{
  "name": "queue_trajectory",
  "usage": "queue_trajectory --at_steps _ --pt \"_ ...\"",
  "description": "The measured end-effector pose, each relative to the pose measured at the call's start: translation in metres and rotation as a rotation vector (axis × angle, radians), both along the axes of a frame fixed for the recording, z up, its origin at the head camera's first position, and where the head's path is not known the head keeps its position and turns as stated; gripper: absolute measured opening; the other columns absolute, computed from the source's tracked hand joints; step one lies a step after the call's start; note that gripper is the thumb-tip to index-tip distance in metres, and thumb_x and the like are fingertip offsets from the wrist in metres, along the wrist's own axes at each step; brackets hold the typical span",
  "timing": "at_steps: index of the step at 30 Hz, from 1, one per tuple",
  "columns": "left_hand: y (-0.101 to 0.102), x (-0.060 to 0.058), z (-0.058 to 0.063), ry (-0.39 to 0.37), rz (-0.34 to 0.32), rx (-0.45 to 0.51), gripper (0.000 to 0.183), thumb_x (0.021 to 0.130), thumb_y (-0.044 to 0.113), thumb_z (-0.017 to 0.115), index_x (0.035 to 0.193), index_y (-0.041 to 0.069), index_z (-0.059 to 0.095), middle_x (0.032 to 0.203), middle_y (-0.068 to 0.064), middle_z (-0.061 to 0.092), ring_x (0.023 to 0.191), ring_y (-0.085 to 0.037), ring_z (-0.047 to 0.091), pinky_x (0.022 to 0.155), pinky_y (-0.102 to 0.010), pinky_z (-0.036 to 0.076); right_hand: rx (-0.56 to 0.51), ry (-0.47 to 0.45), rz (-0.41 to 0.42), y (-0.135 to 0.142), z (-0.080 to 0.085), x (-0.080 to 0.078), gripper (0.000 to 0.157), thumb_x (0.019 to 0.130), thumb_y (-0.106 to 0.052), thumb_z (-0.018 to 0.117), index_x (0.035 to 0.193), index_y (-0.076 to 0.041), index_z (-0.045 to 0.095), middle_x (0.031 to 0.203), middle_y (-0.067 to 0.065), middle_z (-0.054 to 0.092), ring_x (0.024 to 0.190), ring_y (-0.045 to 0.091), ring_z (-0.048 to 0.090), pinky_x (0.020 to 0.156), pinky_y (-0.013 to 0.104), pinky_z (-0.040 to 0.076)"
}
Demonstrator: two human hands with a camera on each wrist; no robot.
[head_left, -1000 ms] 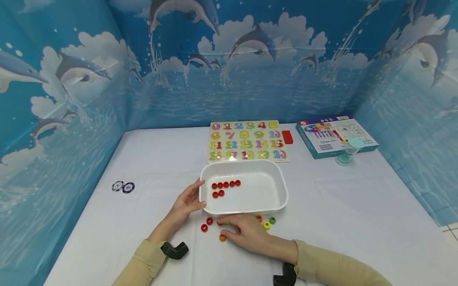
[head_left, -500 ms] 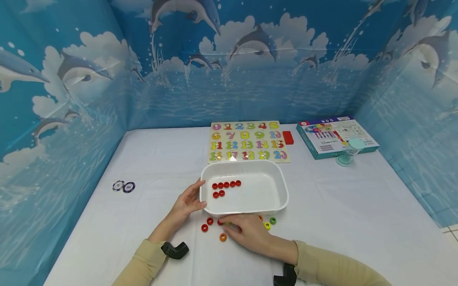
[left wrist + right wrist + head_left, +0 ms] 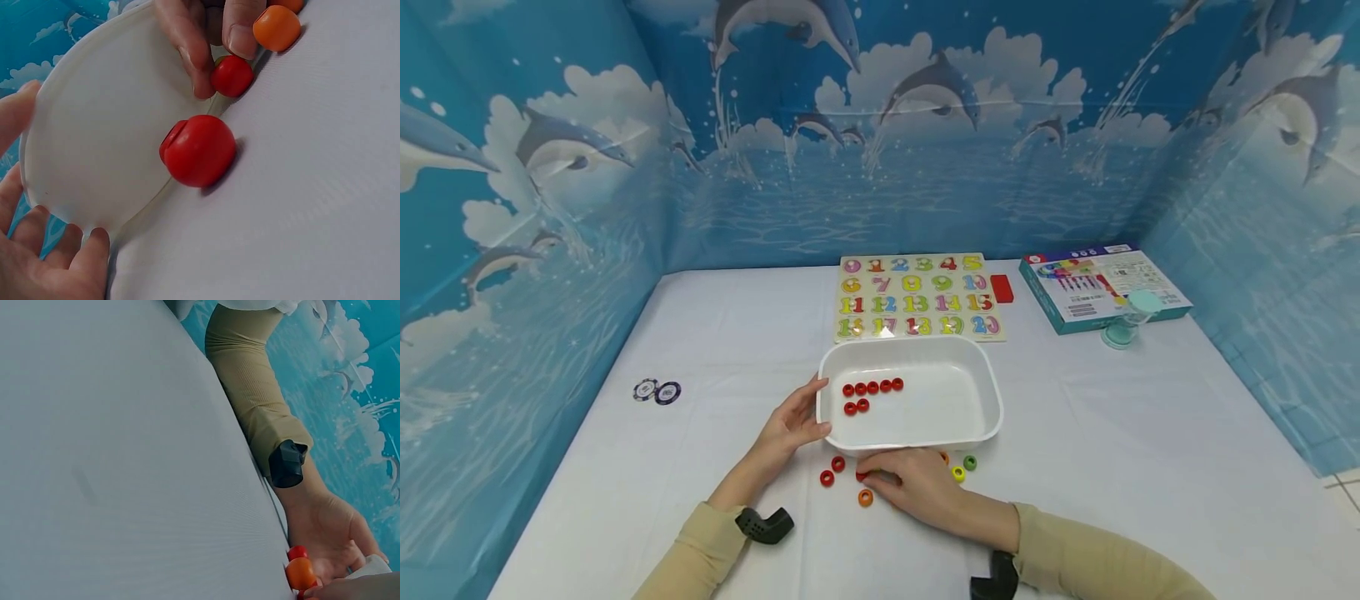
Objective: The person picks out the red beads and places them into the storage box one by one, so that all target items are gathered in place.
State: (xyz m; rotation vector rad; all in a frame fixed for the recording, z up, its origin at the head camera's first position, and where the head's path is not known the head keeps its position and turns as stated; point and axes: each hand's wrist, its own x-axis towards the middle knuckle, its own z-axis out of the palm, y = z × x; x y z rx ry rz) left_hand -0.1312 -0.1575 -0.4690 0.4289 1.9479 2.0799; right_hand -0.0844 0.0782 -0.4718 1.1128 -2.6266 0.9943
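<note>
In the head view, a white tray (image 3: 946,400) holds several red beads (image 3: 872,387) in two rows at its left. My left hand (image 3: 784,432) grips the tray's left end, its thumb and fingers about the rim. Just before the tray's front edge, my right hand (image 3: 925,490) pinches a red bead (image 3: 232,76) between thumb and finger, at the tabletop. Two loose red beads (image 3: 838,463) lie to its left. An orange bead (image 3: 866,497) lies just nearer than the fingertips. Beyond the right hand sit a yellow bead (image 3: 958,474), a green bead (image 3: 970,462) and a partly hidden orange one.
Behind the tray lies a number puzzle board (image 3: 913,296), with a red block (image 3: 1002,288) beside it. At the back right are a flat box (image 3: 1097,287) and a teal sand timer (image 3: 1129,321). Two poker chips (image 3: 657,391) lie at the left.
The right thumb has moved in from near the orange bead to meet the finger at the red bead. My left hand and the tray stay in place.
</note>
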Motion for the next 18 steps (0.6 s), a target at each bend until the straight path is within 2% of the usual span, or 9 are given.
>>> queue_trajectory --at_steps 2,6,9,11,14,18 --pt "0.000 0.000 0.000 -0.001 0.003 -0.003 0.067 0.079 0.009 0.067 0.137 0.012 0.033 0.147 0.007 0.014 0.133 -0.012 0.014 0.101 -0.022 0.028 -0.004 0.002 -0.008 0.000 0.002 0.001 0.015 0.080 -0.028 0.067 0.094 -0.026 0.069 0.093 -0.021 0.061 0.091 -0.004 0.054 0.080 0.021 0.047" --pt "0.000 0.000 -0.001 -0.004 0.006 -0.003 0.066 0.080 0.005 0.065 0.137 0.012 0.033 0.147 0.006 0.014 0.133 -0.013 0.014 0.101 -0.022 0.027 -0.024 -0.013 -0.006 0.002 0.014 0.006 0.012 0.078 -0.030 0.068 0.089 -0.027 0.068 0.086 -0.022 0.061 0.072 -0.007 0.051 0.064 0.012 0.044" --pt "0.000 0.000 -0.002 0.003 0.004 0.003 0.066 0.080 0.004 0.064 0.137 0.011 0.032 0.147 0.004 0.013 0.133 -0.015 0.014 0.101 -0.022 0.027 -0.048 -0.086 0.074 0.007 0.034 0.007 0.011 0.079 -0.029 0.068 0.090 -0.026 0.067 0.082 -0.021 0.061 0.059 -0.008 0.046 0.051 0.008 0.040" --pt "0.000 0.000 -0.002 0.006 -0.001 0.018 0.067 0.080 0.004 0.065 0.138 0.009 0.032 0.148 0.003 0.013 0.133 -0.015 0.013 0.101 -0.022 0.027 -0.053 -0.158 0.144 0.011 0.053 0.003 0.013 0.079 -0.028 0.068 0.091 -0.025 0.066 0.081 -0.019 0.061 0.056 -0.008 0.046 0.048 0.009 0.041" --pt "0.000 0.000 -0.003 0.013 -0.014 0.038 0.068 0.079 0.004 0.065 0.138 0.007 0.030 0.148 0.001 0.011 0.134 -0.017 0.012 0.102 -0.022 0.027 -0.016 -0.233 0.228 0.019 0.085 -0.014 0.016 0.078 -0.026 0.069 0.093 -0.026 0.066 0.080 -0.019 0.060 0.059 -0.005 0.049 0.048 0.014 0.044" --pt "-0.001 -0.001 -0.003 0.012 -0.015 0.034 0.068 0.079 0.005 0.066 0.137 0.008 0.031 0.148 0.001 0.011 0.134 -0.017 0.011 0.102 -0.022 0.027 0.057 -0.255 0.270 0.026 0.118 -0.054 0.019 0.076 -0.026 0.071 0.094 -0.026 0.066 0.081 -0.019 0.060 0.065 0.000 0.052 0.051 0.019 0.047"
